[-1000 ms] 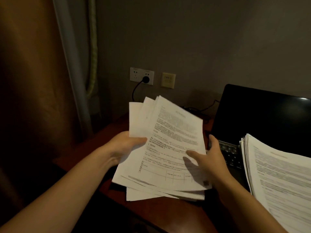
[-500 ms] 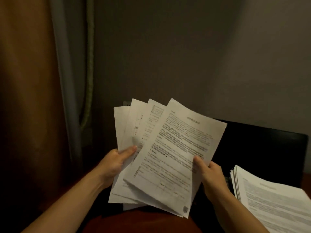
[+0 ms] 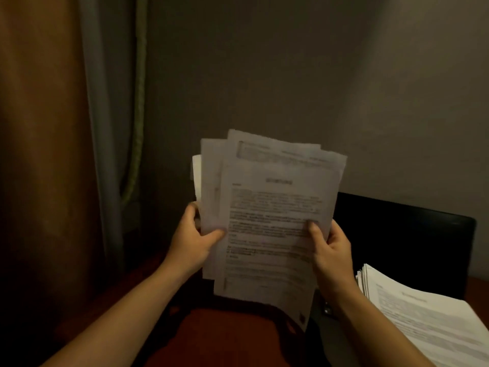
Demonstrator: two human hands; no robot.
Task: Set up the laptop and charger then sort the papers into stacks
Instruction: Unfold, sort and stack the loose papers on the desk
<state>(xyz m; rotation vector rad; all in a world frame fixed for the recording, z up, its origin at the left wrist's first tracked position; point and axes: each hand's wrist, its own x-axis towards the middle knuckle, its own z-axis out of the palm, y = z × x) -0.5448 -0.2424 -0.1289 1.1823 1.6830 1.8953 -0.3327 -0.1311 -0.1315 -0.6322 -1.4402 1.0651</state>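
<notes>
Head view, dim light. I logged both hands raised at frame centre with a sheaf of papers [image 3: 272, 215] held upright between them, clear of the bench [image 3: 225, 337].

Left hand [image 3: 194, 243]: grip clamped on the sheaf's 9 o'clock edge, thumb lying across the front of the rear sheets, fingers hidden behind.

Right hand [image 3: 332, 250]: grip clamped on the 3 o'clock edge, thumb pressed on the front sheet, fingers curled round the back.

Sheaf: white printed sheets, unevenly fanned, with rear sheets showing at 9 and 12 o'clock of the front one. The front sheet carried a short centred heading and blocks of paragraph text; all of it was motion-blurred and I could not read it. A small dark square mark sat at its 5 o'clock corner. The sheet behind showed a boxed band along its top.

At 4 o'clock in frame, a second stack of papers [image 3: 423, 313] lay flat, printed side up, edges roughly squared. Behind it, at 3 o'clock, stood the dark open laptop [image 3: 402, 239]; its screen was black.

A brown curtain [image 3: 45, 154] hung at 9 o'clock.
</notes>
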